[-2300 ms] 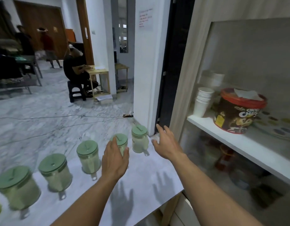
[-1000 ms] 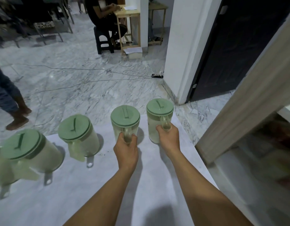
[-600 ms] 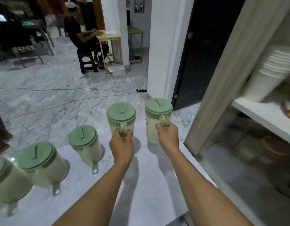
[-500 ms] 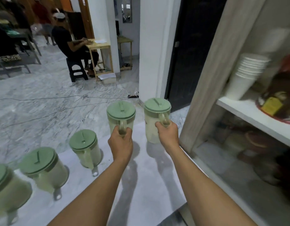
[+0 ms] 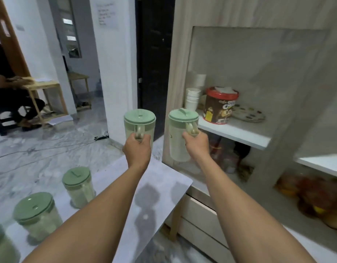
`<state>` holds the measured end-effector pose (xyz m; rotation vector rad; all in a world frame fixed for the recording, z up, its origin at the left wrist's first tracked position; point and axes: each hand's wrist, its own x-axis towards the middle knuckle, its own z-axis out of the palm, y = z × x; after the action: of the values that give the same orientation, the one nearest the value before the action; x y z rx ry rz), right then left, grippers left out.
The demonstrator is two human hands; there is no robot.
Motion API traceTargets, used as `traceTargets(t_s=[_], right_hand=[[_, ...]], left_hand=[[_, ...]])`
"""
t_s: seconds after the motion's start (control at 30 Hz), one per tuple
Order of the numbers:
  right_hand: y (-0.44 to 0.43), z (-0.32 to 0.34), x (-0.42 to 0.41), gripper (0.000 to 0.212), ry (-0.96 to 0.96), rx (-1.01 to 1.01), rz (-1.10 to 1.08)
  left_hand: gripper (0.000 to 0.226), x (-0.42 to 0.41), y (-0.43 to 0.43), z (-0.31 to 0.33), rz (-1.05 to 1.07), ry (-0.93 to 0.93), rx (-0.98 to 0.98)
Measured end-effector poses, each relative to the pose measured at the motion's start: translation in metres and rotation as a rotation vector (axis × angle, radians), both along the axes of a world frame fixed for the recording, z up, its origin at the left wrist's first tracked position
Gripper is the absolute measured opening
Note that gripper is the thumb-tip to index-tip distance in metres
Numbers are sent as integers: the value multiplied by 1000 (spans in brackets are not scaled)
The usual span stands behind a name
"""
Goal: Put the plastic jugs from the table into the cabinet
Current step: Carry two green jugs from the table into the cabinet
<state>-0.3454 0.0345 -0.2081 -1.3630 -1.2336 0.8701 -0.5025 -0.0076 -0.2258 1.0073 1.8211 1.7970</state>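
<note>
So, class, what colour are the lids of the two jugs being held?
Pale green, on both held jugs' lids; clearest in the head view.

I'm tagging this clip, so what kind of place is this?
Probably a home or shared indoor space, at a storage cabinet. Its shelf holds stacked paper cups and a cereal tub, there is marble flooring, and someone sits at a small wooden table.

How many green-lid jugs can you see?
5. One in the left hand, one in the right hand, three on the table: jugs at, and, cut off by the edge. More may be out of view.
</note>
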Motion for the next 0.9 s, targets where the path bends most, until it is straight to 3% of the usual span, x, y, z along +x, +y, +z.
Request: traceTargets(t_s=[0.1,0.37,0.5,0.9], right_hand=[[-31,26,30,5,-20,37,-57],[-124,82,112,7,7,127,-233],[-181,108,164,19,-18,168,-347],[-329,158,320,11,-101,257,-606]], left_hand=[[22,24,-20,26,-59,17,19],[22,97,-89,86,-212,106,97],[21,142,-132,106,-266,142,123],[24,306,-229,151,-569,93,234]])
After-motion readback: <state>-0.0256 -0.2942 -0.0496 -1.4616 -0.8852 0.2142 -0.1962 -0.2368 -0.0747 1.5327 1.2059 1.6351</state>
